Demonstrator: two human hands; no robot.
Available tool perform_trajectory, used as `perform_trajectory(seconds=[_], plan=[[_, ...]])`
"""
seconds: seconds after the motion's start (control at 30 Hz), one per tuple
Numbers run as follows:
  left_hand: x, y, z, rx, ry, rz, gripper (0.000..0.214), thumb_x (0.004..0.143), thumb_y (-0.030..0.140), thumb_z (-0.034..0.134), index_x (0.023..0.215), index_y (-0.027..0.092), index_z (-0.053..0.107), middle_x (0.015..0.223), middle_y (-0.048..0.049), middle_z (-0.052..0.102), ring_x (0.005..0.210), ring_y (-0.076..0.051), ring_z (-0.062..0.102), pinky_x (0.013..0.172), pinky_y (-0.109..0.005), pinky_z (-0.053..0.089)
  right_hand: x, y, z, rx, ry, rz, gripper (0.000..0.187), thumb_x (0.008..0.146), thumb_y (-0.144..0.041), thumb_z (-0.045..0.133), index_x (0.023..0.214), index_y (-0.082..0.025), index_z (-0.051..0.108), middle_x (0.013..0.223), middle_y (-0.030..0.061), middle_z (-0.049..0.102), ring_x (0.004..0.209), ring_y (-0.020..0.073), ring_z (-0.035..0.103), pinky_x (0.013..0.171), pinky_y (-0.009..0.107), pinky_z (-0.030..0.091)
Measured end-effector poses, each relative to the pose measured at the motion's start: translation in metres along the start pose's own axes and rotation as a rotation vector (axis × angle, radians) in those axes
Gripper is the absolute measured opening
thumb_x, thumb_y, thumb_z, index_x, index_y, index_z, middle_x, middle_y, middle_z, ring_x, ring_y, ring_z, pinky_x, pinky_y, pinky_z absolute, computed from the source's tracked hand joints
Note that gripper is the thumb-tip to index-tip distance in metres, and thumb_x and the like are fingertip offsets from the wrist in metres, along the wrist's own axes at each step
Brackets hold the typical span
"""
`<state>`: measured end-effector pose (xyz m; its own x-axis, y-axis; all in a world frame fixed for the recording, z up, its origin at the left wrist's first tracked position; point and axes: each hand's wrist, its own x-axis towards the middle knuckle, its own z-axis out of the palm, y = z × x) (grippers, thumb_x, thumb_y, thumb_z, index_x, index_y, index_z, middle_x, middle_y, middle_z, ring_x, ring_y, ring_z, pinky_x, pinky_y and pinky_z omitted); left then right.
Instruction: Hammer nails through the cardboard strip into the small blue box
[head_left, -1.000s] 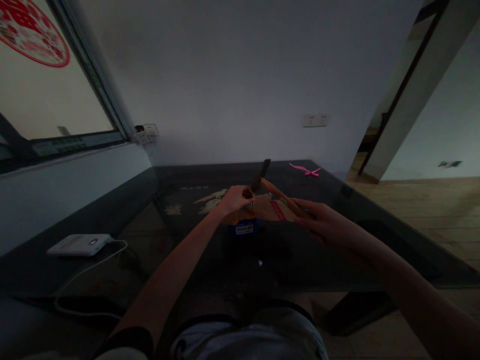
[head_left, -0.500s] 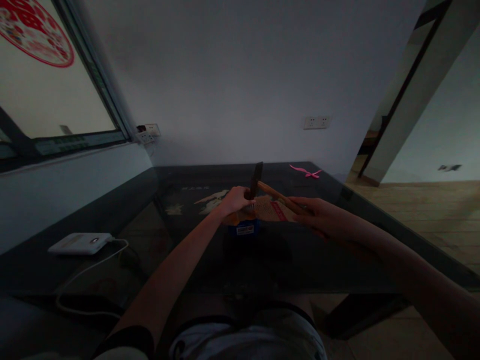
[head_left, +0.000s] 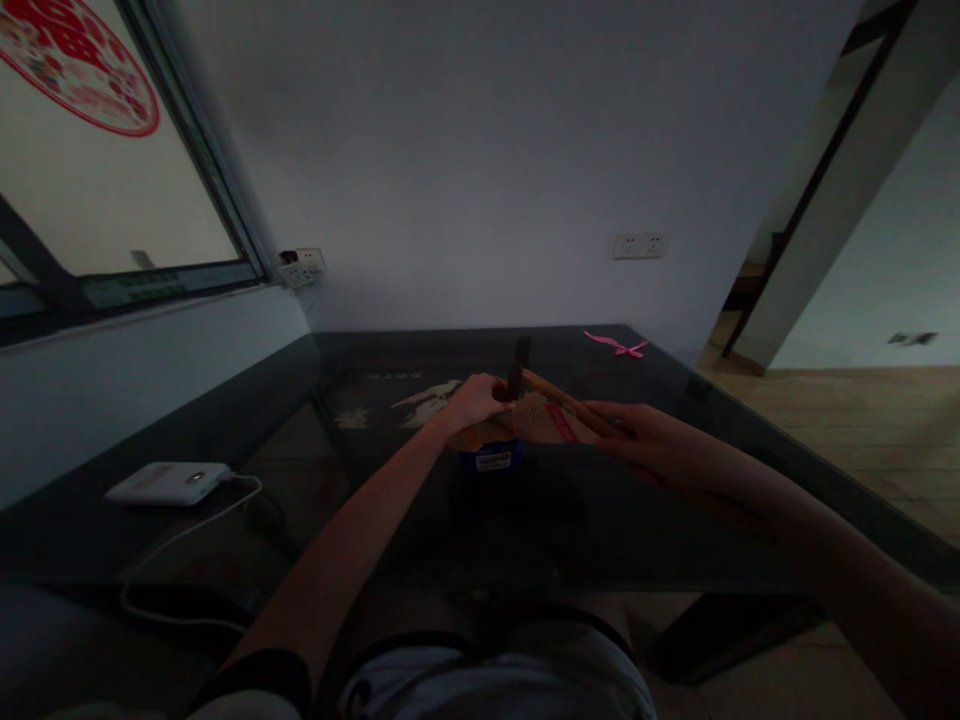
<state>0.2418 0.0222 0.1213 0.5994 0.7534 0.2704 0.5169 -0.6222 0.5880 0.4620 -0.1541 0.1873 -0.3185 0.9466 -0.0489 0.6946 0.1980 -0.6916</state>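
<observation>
seated at a dark glass table [head_left: 675, 500] in a dim room, gripping a hammer [head_left: 551, 388] by the near end of its wooden handle with the right hand [head_left: 645, 440], fingers closed around it, dark head upright and down by the left hand [head_left: 474, 400]. left hand pinched shut at the hammer head, on top of a brown block [head_left: 536, 420] with a red band; what the fingertips hold too small to tell. blue box [head_left: 491, 458] just under the block, at mid-table. pink ribbon [head_left: 616, 345] at the far right corner. white device [head_left: 166, 482] with cable on the near left. wall sockets [head_left: 639, 245] behind.
</observation>
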Motion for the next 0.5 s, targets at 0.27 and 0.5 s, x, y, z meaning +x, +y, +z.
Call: perform_trajectory(seconds=[0.27,0.5], plan=[[0.0021,-0.0063,0.0021,-0.004,-0.002,-0.009,0.022,0.068,0.025,0.065,0.085,0.011,0.07,0.083,-0.0078,0.071,0.077,-0.019,0.065,0.07,-0.027,0.049,-0.0016,-0.0032,0.001,0.046,0.03,0.0,0.051,0.083,-0.032,0.051,0.132,-0.018,0.043,0.057,-0.0051,0.048,0.037,0.0062,0.045,0.032,0.015,0.036],[0.0012,-0.0057,0.002,0.043,-0.023,-0.01,0.019,0.07,0.024,0.064,0.084,0.012,0.07,0.083,-0.0073,0.071,0.077,-0.018,0.065,0.071,-0.026,0.049,-0.0032,-0.0024,0.0027,0.036,0.052,0.015,0.053,0.084,-0.033,0.051,0.134,-0.017,0.041,0.058,-0.0057,0.047,0.036,0.0054,0.043,0.031,0.015,0.035]])
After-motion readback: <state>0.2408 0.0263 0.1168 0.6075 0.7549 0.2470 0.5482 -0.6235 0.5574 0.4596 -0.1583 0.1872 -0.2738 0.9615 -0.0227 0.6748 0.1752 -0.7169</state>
